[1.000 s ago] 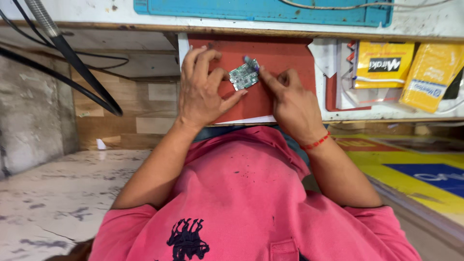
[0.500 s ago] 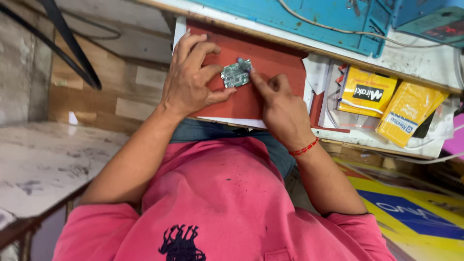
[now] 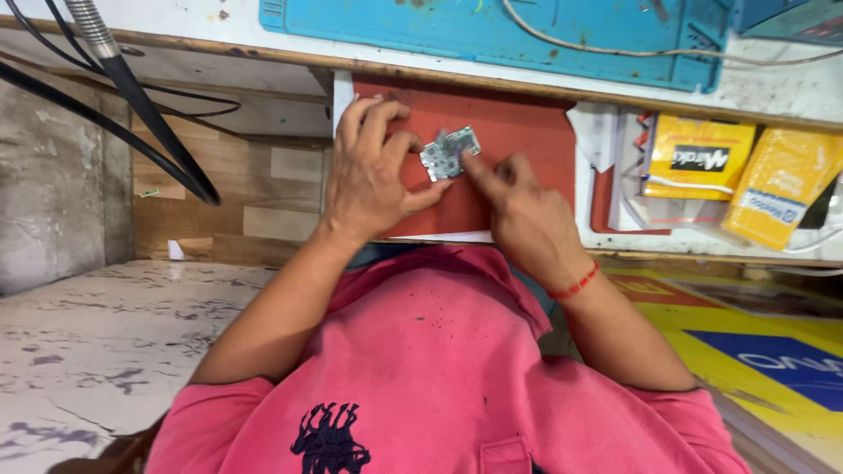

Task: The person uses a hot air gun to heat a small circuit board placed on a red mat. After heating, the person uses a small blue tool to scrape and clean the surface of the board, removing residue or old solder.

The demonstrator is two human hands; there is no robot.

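A small green circuit board (image 3: 449, 153) lies over a red mat (image 3: 518, 145) on a pulled-out shelf under the workbench. My left hand (image 3: 373, 171) holds the board's left side between thumb and fingers. My right hand (image 3: 518, 215) touches the board's right edge with its index fingertip, the other fingers curled. A red thread band circles my right wrist. My pink shirt fills the lower part of the view.
A blue work mat (image 3: 492, 35) covers the bench top above. Two yellow packets (image 3: 698, 158) (image 3: 777, 197) and a white cable lie in the shelf at right. A black flexible arm and cables (image 3: 140, 105) hang at left. Yellow and blue boards (image 3: 755, 342) lean at lower right.
The view has shifted and levelled. Both hands stay on the circuit board over the red mat; my right index finger now presses the board's right edge.
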